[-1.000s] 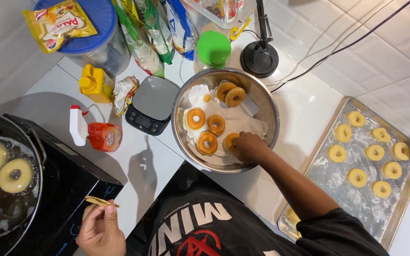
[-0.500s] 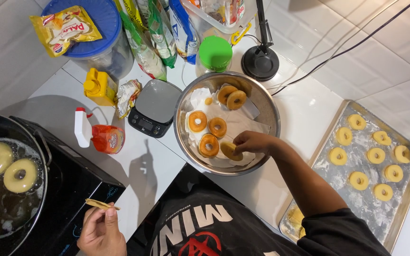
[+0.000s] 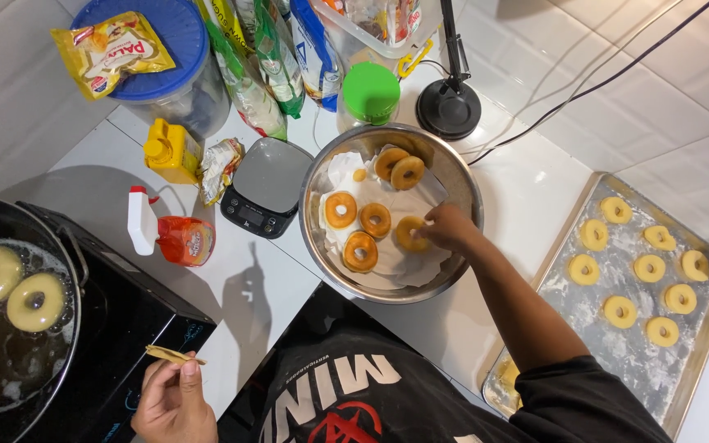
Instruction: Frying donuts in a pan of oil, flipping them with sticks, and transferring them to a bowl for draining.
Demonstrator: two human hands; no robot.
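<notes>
Right hand (image 3: 447, 228) is down inside the steel bowl (image 3: 457, 176), fingers pinched onto a fried donut (image 3: 409, 234) that's sitting on the white paper lining near the right side of the bowl. Just to the left of that one are three more browned donuts on the paper (image 3: 358, 230), and two more lean against each other up by the far rim (image 3: 400, 167), with a tiny donut hole bit (image 3: 359, 175) beside them. Left hand (image 3: 176, 399) is low at the bottom edge, closed around a pair of thin wooden sticks (image 3: 172, 355) that poke out to the left, over the corner of the black cooktop (image 3: 137, 328). On that cooktop is a big dark pan of oil (image 3: 10, 361) with pale donuts floating in it (image 3: 14, 289), well apart from the bowl. Between pan and bowl on the white counter: a small spray bottle lying on its side (image 3: 166, 234), a black kitchen scale (image 3: 264, 187) just beside the bowl, and a yellow bottle (image 3: 171, 152). Off to the right is a floured metal tray (image 3: 617, 361) with raw dough rings (image 3: 642, 267) laid out in rows. Behind the bowl there's a green-lidded jar (image 3: 371, 93), a black lamp base (image 3: 449, 107), some snack bags and a blue-lidded tub (image 3: 170, 49).
</notes>
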